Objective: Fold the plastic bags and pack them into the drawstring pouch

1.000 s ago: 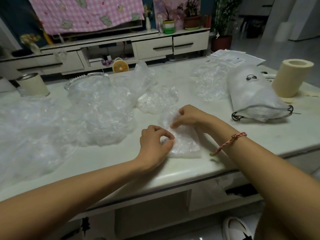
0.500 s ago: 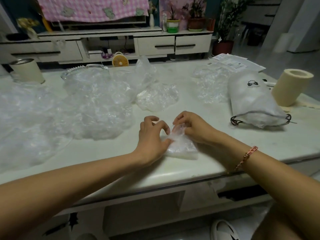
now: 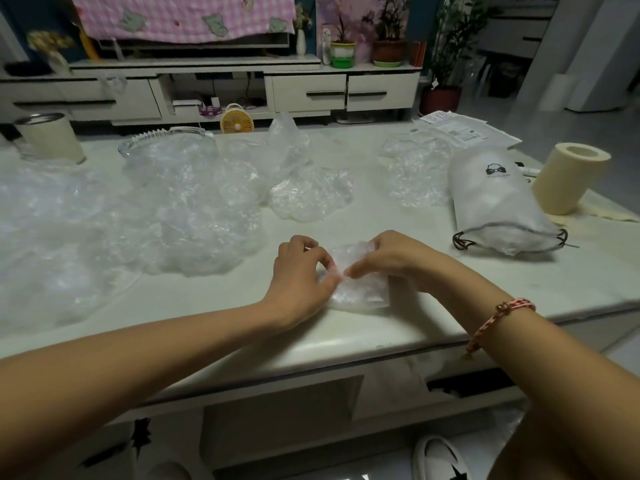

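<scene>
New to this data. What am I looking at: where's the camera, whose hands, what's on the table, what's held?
There is no robot here. A person wears one wide-angle camera on the head, and it looks forward and down at their own bare hands. All the pictures come from that camera. The left hand and right hand both pinch a small clear bag, folding it on the table. Crumpled loose bags lie to the left. The pouch lies on its side to the right and looks filled, next to a cream roll. A tin stands far left.
</scene>
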